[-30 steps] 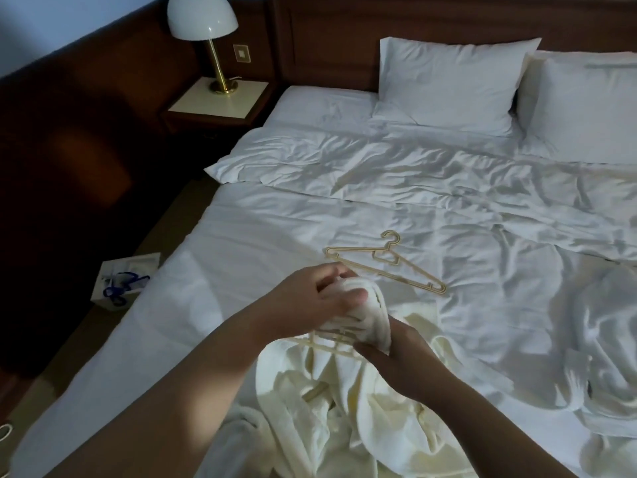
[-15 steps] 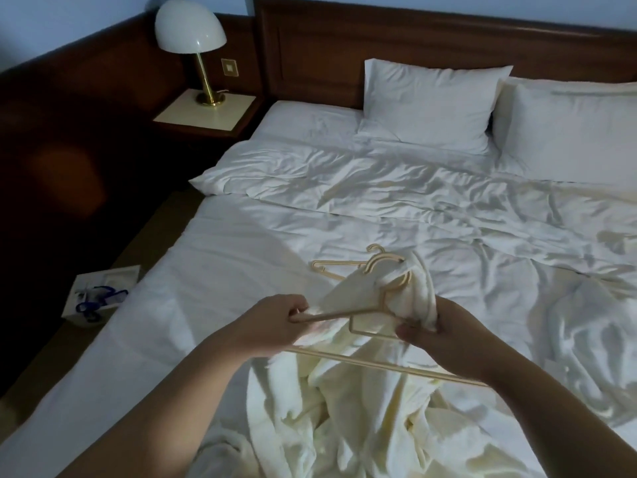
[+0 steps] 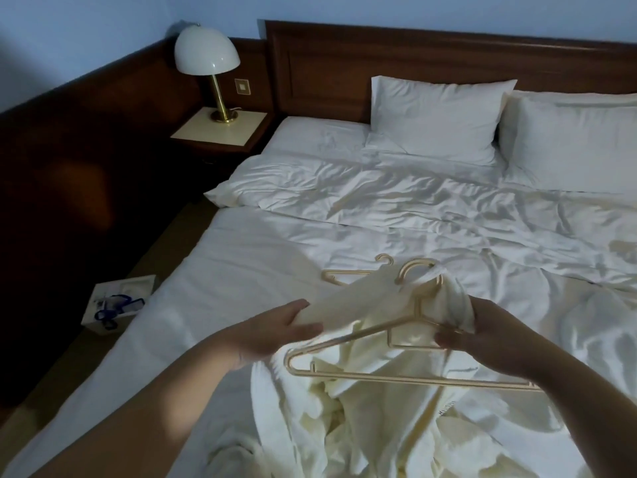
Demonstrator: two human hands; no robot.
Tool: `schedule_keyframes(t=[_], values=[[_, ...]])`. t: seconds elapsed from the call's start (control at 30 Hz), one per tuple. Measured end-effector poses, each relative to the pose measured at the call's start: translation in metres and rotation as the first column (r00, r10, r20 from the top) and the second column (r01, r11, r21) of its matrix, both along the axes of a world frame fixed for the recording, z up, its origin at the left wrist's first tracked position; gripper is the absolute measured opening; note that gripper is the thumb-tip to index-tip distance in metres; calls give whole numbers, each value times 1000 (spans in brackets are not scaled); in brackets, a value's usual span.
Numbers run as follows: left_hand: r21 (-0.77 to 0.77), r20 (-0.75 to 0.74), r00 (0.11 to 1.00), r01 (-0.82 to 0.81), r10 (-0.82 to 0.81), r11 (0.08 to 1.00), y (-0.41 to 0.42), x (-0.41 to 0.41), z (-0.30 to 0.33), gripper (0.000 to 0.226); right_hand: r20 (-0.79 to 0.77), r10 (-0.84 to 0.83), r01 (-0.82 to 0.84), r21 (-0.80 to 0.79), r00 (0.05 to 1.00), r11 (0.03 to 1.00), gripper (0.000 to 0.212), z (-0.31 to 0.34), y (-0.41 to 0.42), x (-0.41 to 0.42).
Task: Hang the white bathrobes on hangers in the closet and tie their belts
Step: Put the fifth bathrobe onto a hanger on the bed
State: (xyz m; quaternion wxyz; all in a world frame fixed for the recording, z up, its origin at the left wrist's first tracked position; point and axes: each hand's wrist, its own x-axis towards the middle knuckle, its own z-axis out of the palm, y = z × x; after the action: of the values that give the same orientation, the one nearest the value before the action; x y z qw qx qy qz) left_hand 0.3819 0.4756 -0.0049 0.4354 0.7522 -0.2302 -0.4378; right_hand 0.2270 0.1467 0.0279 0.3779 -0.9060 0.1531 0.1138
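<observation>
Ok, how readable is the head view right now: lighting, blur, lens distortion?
Head view: dim and bluish, the lamp looks unlit; the floor at left is nearly black. The left hand is slightly motion-blurred, while the hanger and bathrobe stay readable. Wide-angle bending curves the headboard. No glare.
</observation>
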Motion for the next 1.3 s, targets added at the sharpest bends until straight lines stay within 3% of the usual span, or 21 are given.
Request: schedule_keyframes(t=[0.07,0.17,0.27,0.3,0.37,0.43,0.5,0.6,0.63,0.67,0.73,0.77,0.8,0.9,0.97,1.07,1.13,1.17,1.23,1.3], values=[[-41,195,968,-156,161,987,4,-2,-1,14,-34,12,-15,-63,999,998,21,-4,0,-3],[-99,510,796,-323,326,941,11,-5,-5,13,-40,-30,23,-163,999,986,22,-14,5,-4],[-316,734,533,-280,421,906,4,-36,-12,14,-2,-146,143,-208,989,968,27,-17,17,-1],[-364,758,491,-228,430,903,-3,-57,-19,12,19,-174,174,-205,985,963,29,-17,21,1],[-348,790,506,-96,347,933,-19,-103,-37,13,46,-176,182,-209,983,961,29,-13,28,2],[-195,756,642,32,129,980,-26,-131,-48,20,39,-140,145,-220,989,965,29,-8,31,2],[-98,569,821,10,47,995,-25,-127,-45,22,34,-140,144,-219,990,965,28,-3,30,0],[-80,179,971,-144,157,986,-26,-99,-38,18,92,-198,213,-184,976,960,31,-1,21,-8],[-71,139,969,-198,206,978,-28,-91,-39,19,126,-220,238,-158,967,958,30,0,18,-11],[-77,199,943,-255,266,964,-30,-84,-37,18,158,-242,262,-118,957,958,28,1,14,-14],[-92,522,798,-298,301,950,-33,-67,-41,14,214,-274,289,-41,938,956,22,6,9,-21],[-69,660,707,-278,253,958,-36,-57,-45,29,241,-280,293,-19,929,956,22,10,7,-25],[-37,716,671,-242,195,970,-41,-50,-47,45,263,-285,298,-8,922,955,22,13,5,-29],[1,508,831,-266,229,964,-59,-46,-48,69,315,-300,316,1,900,949,23,24,-3,-41],[-103,424,831,-350,360,931,-69,-51,-53,70,334,-303,320,2,893,947,24,31,-9,-51],[-227,335,740,-536,583,813,-76,-54,-55,74,369,-306,322,18,878,947,24,38,-18,-67],[-240,423,709,-513,565,824,-72,-55,-53,26,386,-303,325,9,871,946,23,37,-22,-78],[-211,517,683,-483,516,850,-67,-57,-48,14,390,-306,335,-7,869,942,22,38,-22,-85],[-205,635,612,-455,472,866,-53,-58,-40,28,377,-319,361,-43,869,932,20,39,-21,-93],[-304,696,471,-489,541,817,-33,-60,-13,22,354,-290,359,-148,889,922,18,44,-18,-100]])
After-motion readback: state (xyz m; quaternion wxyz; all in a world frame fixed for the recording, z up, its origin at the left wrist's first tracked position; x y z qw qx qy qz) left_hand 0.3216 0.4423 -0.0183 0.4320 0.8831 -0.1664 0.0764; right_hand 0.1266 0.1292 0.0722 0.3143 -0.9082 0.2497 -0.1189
